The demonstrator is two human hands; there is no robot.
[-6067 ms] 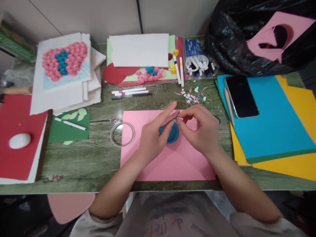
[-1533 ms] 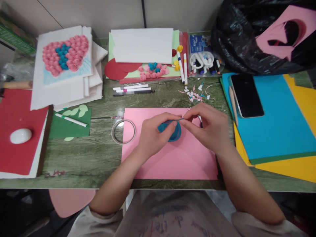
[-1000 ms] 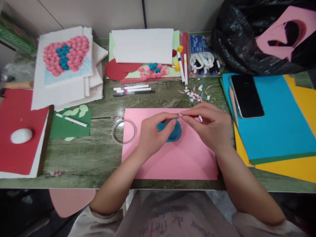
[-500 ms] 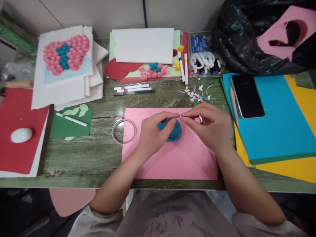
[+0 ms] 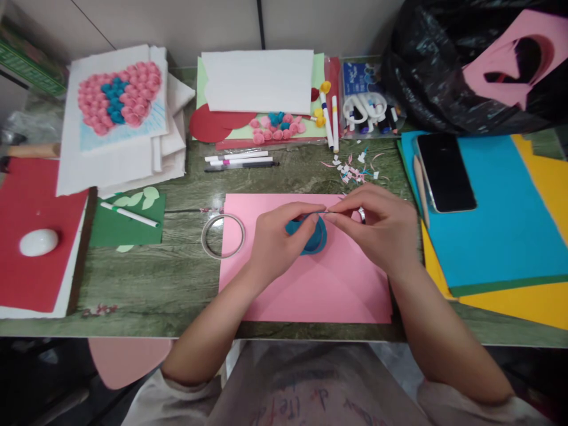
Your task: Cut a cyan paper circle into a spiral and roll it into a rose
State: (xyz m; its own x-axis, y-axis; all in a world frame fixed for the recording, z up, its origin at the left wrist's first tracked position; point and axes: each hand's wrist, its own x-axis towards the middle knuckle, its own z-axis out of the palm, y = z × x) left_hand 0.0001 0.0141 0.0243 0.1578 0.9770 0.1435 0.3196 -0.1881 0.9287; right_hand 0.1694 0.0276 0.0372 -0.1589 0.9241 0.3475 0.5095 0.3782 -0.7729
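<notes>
Over a sheet of pink paper [image 5: 310, 290], both hands meet fingertip to fingertip. My left hand [image 5: 281, 236] is closed in a pinch on the blue paper spiral [image 5: 316, 241], whose loops show below its thumb. My right hand [image 5: 379, 228], with a ring on one finger, is also closed in a pinch. Between the fingertips runs a thin edge, seemingly the end of the same blue paper; the fingers hide most of it. A roll of narrow tape [image 5: 223, 236] lies flat across the left edge of the pink paper.
Behind the pink paper lie paper scraps [image 5: 352, 170] and several pens [image 5: 239, 160]. Rolled paper roses [image 5: 279, 125] sit further back. To the right are a phone [image 5: 446, 171] on blue paper [image 5: 501, 225] and a black plastic bag [image 5: 426, 77]. A white mouse [image 5: 38, 242] is at left.
My right hand has shifted very slightly, and a little more of the thin blue edge shows between the fingertips. Both hands keep their pinch.
</notes>
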